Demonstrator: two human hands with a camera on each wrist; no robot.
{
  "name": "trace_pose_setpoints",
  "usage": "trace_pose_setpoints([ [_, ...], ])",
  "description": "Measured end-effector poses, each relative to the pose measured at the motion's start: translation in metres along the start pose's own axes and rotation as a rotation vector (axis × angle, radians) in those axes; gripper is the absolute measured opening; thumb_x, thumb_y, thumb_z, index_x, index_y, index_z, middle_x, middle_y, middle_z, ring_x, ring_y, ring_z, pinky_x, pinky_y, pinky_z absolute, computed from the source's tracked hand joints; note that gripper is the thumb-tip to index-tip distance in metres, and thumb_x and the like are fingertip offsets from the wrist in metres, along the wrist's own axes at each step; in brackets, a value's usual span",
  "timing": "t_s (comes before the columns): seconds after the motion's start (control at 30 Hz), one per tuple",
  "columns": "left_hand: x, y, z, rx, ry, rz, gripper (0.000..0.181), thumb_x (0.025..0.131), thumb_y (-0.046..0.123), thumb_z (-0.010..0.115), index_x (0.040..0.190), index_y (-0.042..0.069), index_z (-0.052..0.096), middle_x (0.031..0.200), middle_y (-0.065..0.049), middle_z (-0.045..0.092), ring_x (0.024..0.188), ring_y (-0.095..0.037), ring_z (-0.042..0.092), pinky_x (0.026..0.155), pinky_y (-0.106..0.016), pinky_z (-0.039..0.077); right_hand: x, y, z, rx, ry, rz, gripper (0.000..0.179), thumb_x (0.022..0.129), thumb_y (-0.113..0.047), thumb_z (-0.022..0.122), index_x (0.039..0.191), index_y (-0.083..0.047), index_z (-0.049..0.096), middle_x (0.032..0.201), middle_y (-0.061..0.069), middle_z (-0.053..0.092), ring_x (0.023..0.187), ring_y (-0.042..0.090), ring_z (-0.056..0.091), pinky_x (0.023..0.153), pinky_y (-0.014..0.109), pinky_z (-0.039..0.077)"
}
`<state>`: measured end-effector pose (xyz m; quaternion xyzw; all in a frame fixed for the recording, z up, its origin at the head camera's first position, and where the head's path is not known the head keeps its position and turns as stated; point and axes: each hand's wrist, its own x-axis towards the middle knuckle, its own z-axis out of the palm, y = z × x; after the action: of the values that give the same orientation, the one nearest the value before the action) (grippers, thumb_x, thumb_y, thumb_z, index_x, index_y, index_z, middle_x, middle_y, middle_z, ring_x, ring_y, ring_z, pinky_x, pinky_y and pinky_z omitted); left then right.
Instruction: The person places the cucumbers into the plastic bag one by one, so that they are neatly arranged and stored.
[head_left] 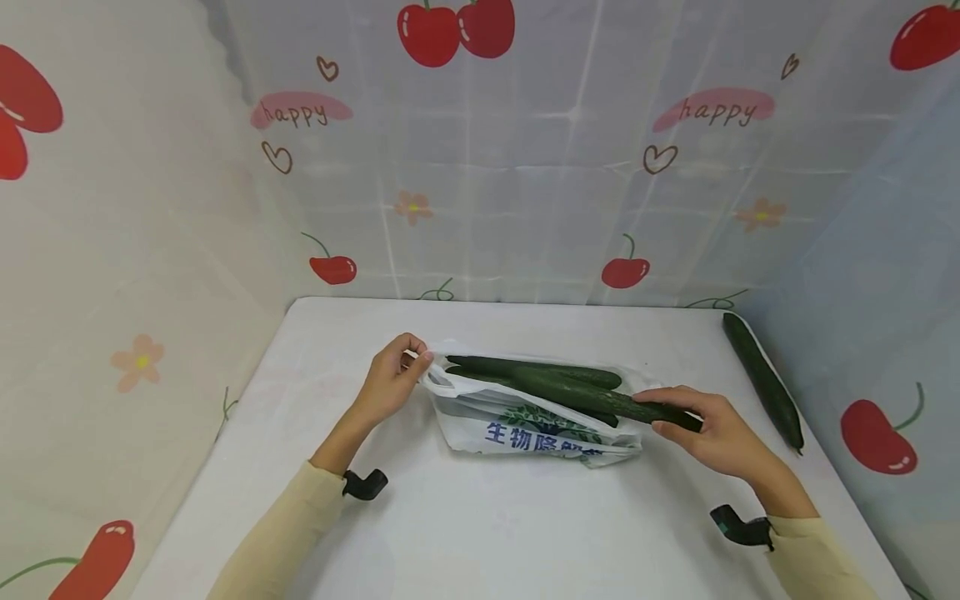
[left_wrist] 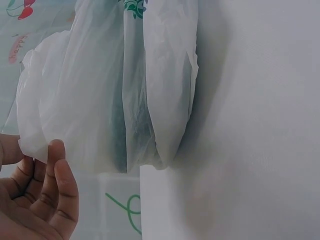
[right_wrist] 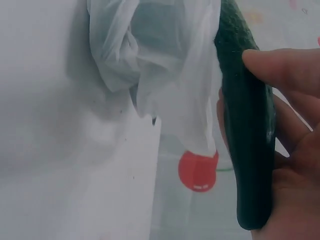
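A white plastic bag (head_left: 468,425) with blue characters and a green print lies on its side in the middle of the table. My left hand (head_left: 393,379) pinches the bag's left edge between thumb and fingers, also visible in the left wrist view. Dark green cucumbers (head_left: 536,367) show in the bag's open top. My right hand (head_left: 716,429) grips one end of another cucumber (head_left: 581,390), thumb on one side and fingers on the other. This cucumber slants across the bag's opening, its thin end towards the left hand. In the right wrist view its blunt end (right_wrist: 254,200) sticks out past the palm.
A single cucumber (head_left: 762,379) rests along the right edge of the white table (head_left: 495,533). Curtains (head_left: 525,183) printed with cherries surround the table at the back and sides. Black wrist cameras (head_left: 366,485) protrude from both sleeves.
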<state>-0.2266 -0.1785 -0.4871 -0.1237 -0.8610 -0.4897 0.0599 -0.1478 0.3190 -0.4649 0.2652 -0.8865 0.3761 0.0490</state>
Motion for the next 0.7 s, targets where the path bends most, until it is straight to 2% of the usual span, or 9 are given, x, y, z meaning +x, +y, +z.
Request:
trace_pose_setpoints([
  [0.17,0.001,0.0,0.0,-0.01,-0.001,0.006,0.013,0.109,0.023,0.065,0.108,0.01,0.061,0.101,-0.01,0.066,0.082,-0.02,0.062,0.065,-0.026,0.049,0.017,-0.003,0.011,-0.01,-0.033,-0.065,0.048,0.095,-0.003,0.08,0.138,-0.021,0.072,0.135,0.002,0.075,0.131,-0.011,0.058,0.109,0.004,0.038],
  [0.33,0.0,0.0,-0.001,-0.015,-0.001,0.022,0.016,0.109,0.025,0.065,0.108,0.01,0.062,0.1,-0.009,0.065,0.081,-0.019,0.062,0.065,-0.026,0.049,0.033,-0.005,0.027,-0.022,-0.079,-0.083,0.046,0.096,-0.007,0.08,0.138,-0.023,0.072,0.136,-0.001,0.075,0.13,0.006,0.065,0.118,0.011,0.034],
  [0.4,0.0,0.0,-0.002,-0.014,-0.003,0.028,0.017,0.109,0.026,0.065,0.107,0.01,0.061,0.099,-0.009,0.065,0.08,-0.018,0.061,0.065,-0.026,0.049,0.04,-0.007,0.033,-0.016,-0.1,-0.081,0.045,0.096,-0.008,0.08,0.137,-0.024,0.072,0.136,-0.002,0.075,0.131,0.013,0.066,0.124,0.025,0.04],
  [0.47,-0.001,0.0,-0.002,-0.01,-0.004,0.031,0.017,0.109,0.027,0.065,0.108,0.01,0.061,0.098,-0.009,0.064,0.079,-0.018,0.061,0.065,-0.026,0.049,0.046,-0.011,0.039,-0.019,-0.122,-0.085,0.045,0.096,-0.008,0.08,0.137,-0.025,0.072,0.137,-0.004,0.074,0.13,0.017,0.066,0.124,0.043,0.045],
  [0.57,-0.001,0.002,-0.002,-0.005,-0.002,0.028,0.018,0.109,0.027,0.065,0.107,0.01,0.061,0.099,-0.008,0.065,0.08,-0.018,0.061,0.066,-0.025,0.048,0.054,-0.016,0.048,-0.019,-0.151,-0.118,0.043,0.097,-0.008,0.079,0.137,-0.024,0.072,0.137,-0.004,0.074,0.125,0.018,0.067,0.108,0.059,0.054],
  [0.7,0.0,0.005,-0.003,-0.009,-0.005,0.026,0.018,0.109,0.028,0.065,0.107,0.011,0.061,0.102,-0.008,0.065,0.082,-0.017,0.061,0.068,-0.025,0.047,0.063,-0.02,0.059,-0.023,-0.175,-0.162,0.039,0.099,-0.01,0.077,0.136,-0.022,0.073,0.136,-0.002,0.075,0.12,0.018,0.068,0.098,0.046,0.06],
])
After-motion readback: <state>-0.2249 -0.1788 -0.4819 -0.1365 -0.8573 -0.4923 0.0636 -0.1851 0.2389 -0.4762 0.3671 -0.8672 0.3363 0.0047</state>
